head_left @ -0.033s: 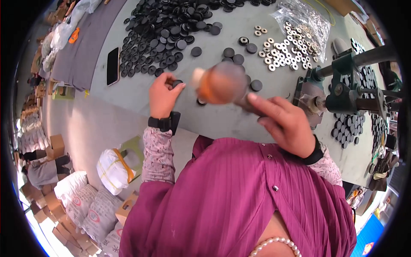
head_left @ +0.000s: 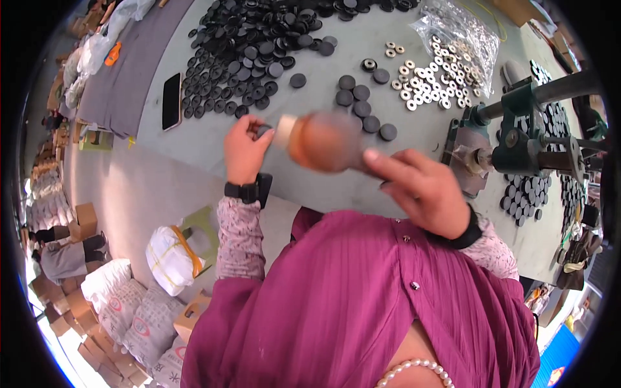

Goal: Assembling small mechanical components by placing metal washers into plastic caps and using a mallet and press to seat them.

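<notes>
My left hand (head_left: 244, 152) is over the front part of the table, thumb and fingers pinching a black disc (head_left: 264, 130). My right hand (head_left: 424, 191) is closed around the dark handle of a motion-blurred tool (head_left: 323, 142). The tool has a rounded orange-brown head and a pale end, which is beside my left fingertips; I cannot tell whether it touches the disc. Beyond the tool, several loose black discs (head_left: 361, 108) lie flat. A big heap of black discs (head_left: 249, 52) spreads across the far left.
Metal rings (head_left: 424, 87) lie beside a clear plastic bag (head_left: 462, 29) at the far right. A dark green hand press (head_left: 511, 136) stands to the right, with more black discs (head_left: 525, 194) beyond it. A phone (head_left: 171, 101) lies at the left table edge. White sacks (head_left: 145, 330) fill the lower left.
The blurred tool in my right hand has shifted a little left and down, its pale end closer to my left fingers. The left hand keeps its pinch on the disc.
</notes>
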Demonstrator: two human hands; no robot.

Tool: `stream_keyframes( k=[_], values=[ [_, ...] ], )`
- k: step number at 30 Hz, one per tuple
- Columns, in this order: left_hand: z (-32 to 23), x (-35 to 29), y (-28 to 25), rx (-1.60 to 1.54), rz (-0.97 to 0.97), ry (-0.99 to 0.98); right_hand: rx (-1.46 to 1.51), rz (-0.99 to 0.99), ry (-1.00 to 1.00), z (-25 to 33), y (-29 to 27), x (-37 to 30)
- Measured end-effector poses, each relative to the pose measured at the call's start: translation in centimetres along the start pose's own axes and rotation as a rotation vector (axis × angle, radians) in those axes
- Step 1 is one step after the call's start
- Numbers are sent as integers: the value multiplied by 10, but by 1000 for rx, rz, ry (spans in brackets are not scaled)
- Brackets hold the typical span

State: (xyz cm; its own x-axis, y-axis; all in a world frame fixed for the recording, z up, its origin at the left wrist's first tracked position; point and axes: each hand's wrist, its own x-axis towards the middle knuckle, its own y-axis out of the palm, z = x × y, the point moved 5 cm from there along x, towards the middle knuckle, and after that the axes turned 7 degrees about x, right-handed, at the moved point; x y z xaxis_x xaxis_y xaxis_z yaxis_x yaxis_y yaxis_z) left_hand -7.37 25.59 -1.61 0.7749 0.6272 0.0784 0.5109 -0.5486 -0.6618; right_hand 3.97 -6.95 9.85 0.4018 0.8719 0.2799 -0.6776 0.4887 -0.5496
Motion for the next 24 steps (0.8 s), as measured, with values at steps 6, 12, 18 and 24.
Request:
stream_keyframes(
  k=[6,12,18,24],
  values=[
    [-5,-26,-8,214,-61,31,-133,169,228,-45,31,12],
    [7,-38,-12,104,-45,-1,-164,-430,84,-50,-38,50],
    [-1,-31,-5,-13,-118,-86,-477,-153,362,-122,-15,66],
    [-10,-52,17,-509,60,-349,241,-381,541,-106,-27,43]
  ],
)
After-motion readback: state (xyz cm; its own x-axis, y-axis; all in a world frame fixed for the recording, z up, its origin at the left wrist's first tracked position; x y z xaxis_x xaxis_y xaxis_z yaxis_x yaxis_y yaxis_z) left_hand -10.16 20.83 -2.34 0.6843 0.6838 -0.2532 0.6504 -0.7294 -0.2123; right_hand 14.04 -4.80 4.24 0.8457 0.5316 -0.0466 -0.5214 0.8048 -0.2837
